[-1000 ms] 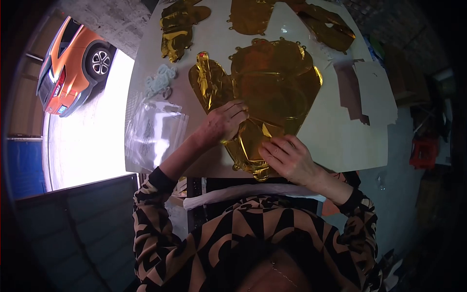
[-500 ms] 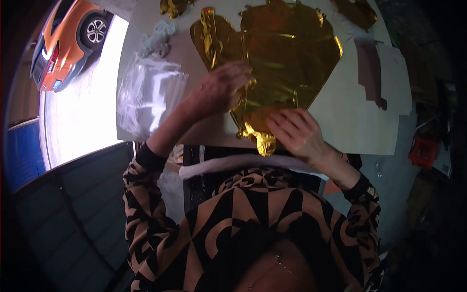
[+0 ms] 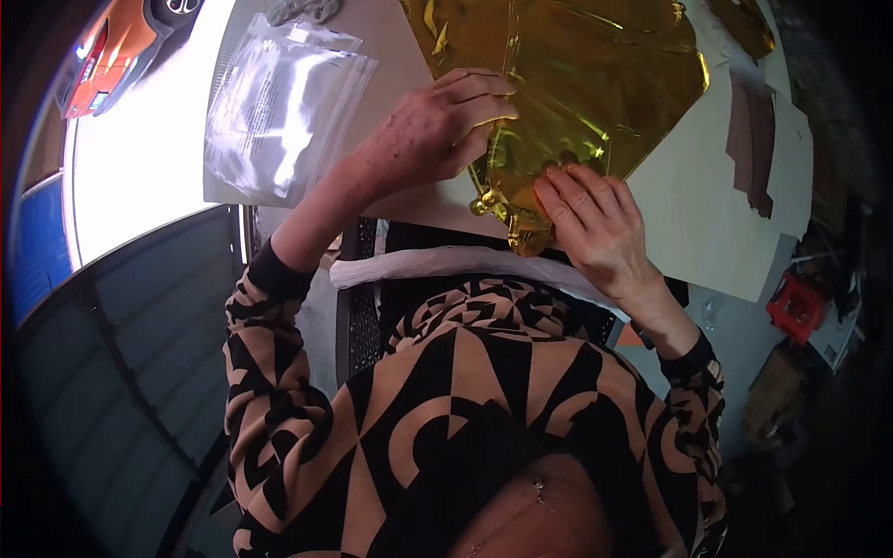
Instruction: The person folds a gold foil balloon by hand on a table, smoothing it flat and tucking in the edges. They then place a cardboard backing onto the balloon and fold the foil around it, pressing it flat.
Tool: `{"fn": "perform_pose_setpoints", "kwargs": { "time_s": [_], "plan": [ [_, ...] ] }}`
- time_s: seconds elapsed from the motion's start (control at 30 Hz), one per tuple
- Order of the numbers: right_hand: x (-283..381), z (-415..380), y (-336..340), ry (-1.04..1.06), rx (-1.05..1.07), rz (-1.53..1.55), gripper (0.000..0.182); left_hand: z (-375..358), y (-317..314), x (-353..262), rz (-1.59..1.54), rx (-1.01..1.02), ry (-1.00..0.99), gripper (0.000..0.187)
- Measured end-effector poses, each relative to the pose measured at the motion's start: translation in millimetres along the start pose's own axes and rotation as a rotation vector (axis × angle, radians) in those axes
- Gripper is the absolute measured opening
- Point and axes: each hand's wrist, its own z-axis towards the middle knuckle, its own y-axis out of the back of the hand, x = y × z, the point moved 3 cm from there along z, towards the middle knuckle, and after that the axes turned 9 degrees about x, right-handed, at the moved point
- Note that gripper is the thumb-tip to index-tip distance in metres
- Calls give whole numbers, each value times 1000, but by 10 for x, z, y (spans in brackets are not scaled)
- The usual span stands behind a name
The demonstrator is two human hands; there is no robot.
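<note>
A: In the head view, how is the gold foil (image 3: 595,84) held?
B: The left hand (image 3: 433,130) curls by its left edge, grip unclear; the right hand (image 3: 595,219) is open, fingers on the near part, probably steadying it on the desk (image 3: 684,223)
A: And the materials?
B: Shiny, creased foil, narrowing to a rounded near tip; slick, clear plastic bags (image 3: 279,112) lie left
</note>
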Motion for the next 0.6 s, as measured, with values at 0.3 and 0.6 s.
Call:
{"fn": "perform_pose_setpoints", "kwargs": {
  "time_s": [0.3,0.6],
  "plan": [
    [-1,0,-7,14,24,-12,43,-222,-86,-137,-73,59,50,35],
    [30,-28,43,15,95,105,65,-201,-142,-165,12,55,4,29]
  ]
}}
